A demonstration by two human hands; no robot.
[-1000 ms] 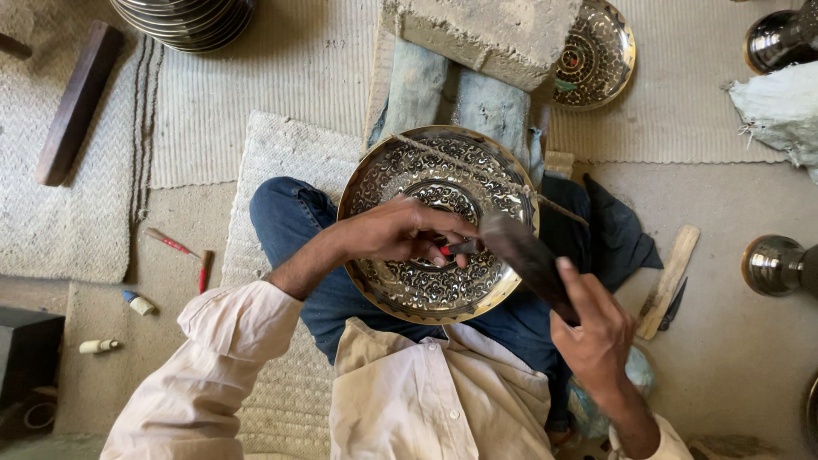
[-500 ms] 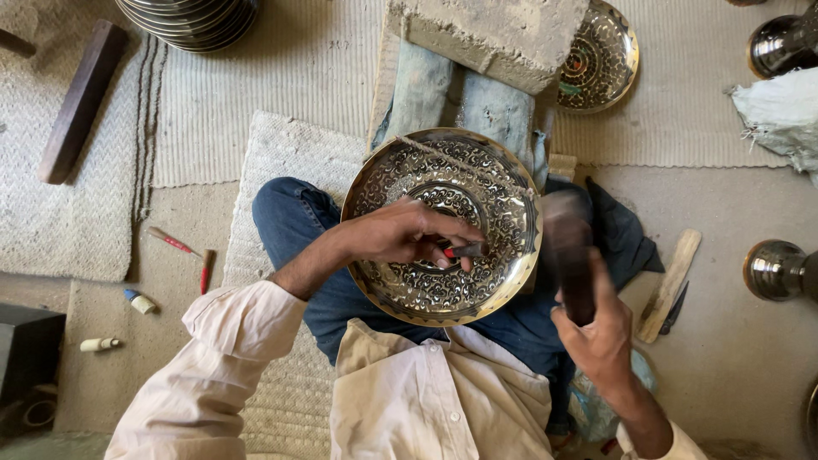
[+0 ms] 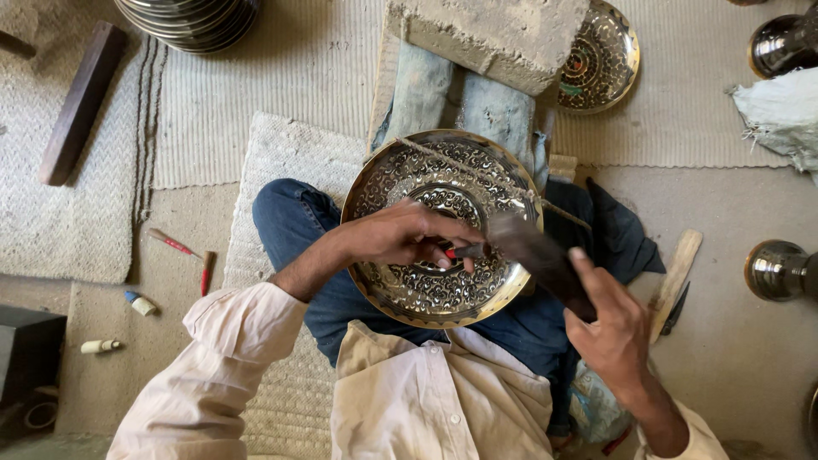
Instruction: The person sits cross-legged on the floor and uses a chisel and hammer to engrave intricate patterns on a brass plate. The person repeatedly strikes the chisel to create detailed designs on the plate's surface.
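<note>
A round engraved brass plate (image 3: 400, 175) rests on my lap, tied by a cord across its upper right. My left hand (image 3: 402, 232) lies on the plate and pinches a small chisel with a red handle (image 3: 463, 251), its tip on the metal. My right hand (image 3: 609, 328) grips a dark wooden mallet (image 3: 535, 255), whose head sits against the chisel's end over the plate's right side.
A concrete block (image 3: 494, 34) lies above the plate on folded denim. Another decorated plate (image 3: 601, 60) sits at top right, stacked plates (image 3: 192, 19) at top left. Red-handled tools (image 3: 175, 245) and a wooden bar (image 3: 81, 102) lie left; metal vessels (image 3: 780, 268) stand right.
The mallet was raised upright half a second ago and has swung down onto the chisel. My left hand has stayed on the plate.
</note>
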